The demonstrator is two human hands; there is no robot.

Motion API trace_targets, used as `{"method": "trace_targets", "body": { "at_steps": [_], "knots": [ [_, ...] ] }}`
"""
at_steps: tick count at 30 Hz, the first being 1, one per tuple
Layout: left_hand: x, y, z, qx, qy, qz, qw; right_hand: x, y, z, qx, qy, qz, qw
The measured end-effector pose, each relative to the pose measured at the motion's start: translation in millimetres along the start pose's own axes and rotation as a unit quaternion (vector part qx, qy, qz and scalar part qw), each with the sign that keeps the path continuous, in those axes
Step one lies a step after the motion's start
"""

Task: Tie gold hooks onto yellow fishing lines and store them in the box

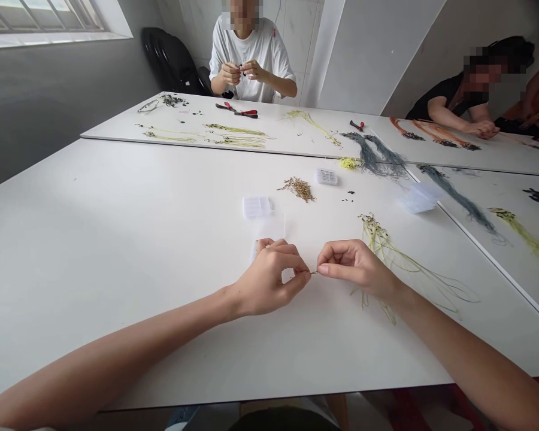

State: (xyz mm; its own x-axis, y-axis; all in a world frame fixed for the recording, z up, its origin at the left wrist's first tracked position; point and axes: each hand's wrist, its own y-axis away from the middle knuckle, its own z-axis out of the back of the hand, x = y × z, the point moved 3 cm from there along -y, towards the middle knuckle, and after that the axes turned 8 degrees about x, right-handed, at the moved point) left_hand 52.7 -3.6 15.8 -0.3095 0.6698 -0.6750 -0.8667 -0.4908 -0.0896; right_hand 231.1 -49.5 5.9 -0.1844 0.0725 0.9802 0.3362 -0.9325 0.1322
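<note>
My left hand [273, 272] is closed in a pinch above the white table, with a small gold fish hook [313, 273] showing at its fingertips. At the other end of the hook, the thumb and forefinger of my right hand [357, 266] are pressed together; whatever lies between them is too small to make out. Beyond my hands lies a loose pile of gold fish hooks [299, 188]. An open clear plastic box [257, 207] sits behind my left hand, which partly hides another white piece. Yellow-green lines with hooks [377, 233] spread out beside my right hand.
A small filled box [327, 176] stands beyond the pile. Blue-grey line bundles [372, 152] and clear boxes [421, 197] lie to the right. Across the table, a person in white [251, 60] handles a small dark thing behind red-black pliers [246, 114]. Another person [458, 108] leans at the far right.
</note>
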Motion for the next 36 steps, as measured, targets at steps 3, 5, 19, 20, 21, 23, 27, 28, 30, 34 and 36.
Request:
{"method": "trace_targets", "body": {
  "at_steps": [3, 5, 19, 20, 21, 23, 27, 28, 30, 34, 36],
  "knots": [
    [1, 0, 1.2, -0.022, 0.003, 0.02, 1.0, 2, 1, -2, 0.005, 0.011, 0.0, 1.0],
    [2, 0, 4.0, -0.042, 0.033, 0.039, 0.998, 1, 1, -2, 0.0, 0.009, -0.003, 1.0],
    [-16, 4, 6.6, 0.033, 0.359, -0.037, 0.932, -6, -8, -5, 0.097, -0.125, 0.002, 0.987],
    [-15, 3, 6.2, 0.03, 0.362, -0.037, 0.931, -4, -6, -3, 0.075, -0.095, 0.012, 0.993],
    [-14, 3, 5.7, 0.026, 0.362, -0.034, 0.931, -2, -5, -1, 0.041, -0.061, 0.027, 0.997],
    [-10, 3, 4.4, 0.018, 0.353, -0.02, 0.935, 5, 0, 4, -0.037, 0.003, 0.075, 0.996],
    [-3, 2, 1.7, 0.016, 0.329, 0.009, 0.944, 18, 11, -2, -0.07, 0.111, 0.158, 0.979],
    [-2, 2, 1.3, 0.017, 0.324, 0.015, 0.946, 19, 12, -6, -0.069, 0.141, 0.171, 0.973],
    [0, 2, 0.8, 0.022, 0.316, 0.028, 0.948, 21, 14, -11, -0.077, 0.193, 0.19, 0.96],
    [5, 0, 1.5, 0.032, 0.325, 0.054, 0.944, 21, 14, -14, -0.086, 0.228, 0.192, 0.951],
    [7, -1, 2.8, 0.03, 0.34, 0.063, 0.938, 20, 14, -12, -0.094, 0.228, 0.18, 0.952]
  ]
}}
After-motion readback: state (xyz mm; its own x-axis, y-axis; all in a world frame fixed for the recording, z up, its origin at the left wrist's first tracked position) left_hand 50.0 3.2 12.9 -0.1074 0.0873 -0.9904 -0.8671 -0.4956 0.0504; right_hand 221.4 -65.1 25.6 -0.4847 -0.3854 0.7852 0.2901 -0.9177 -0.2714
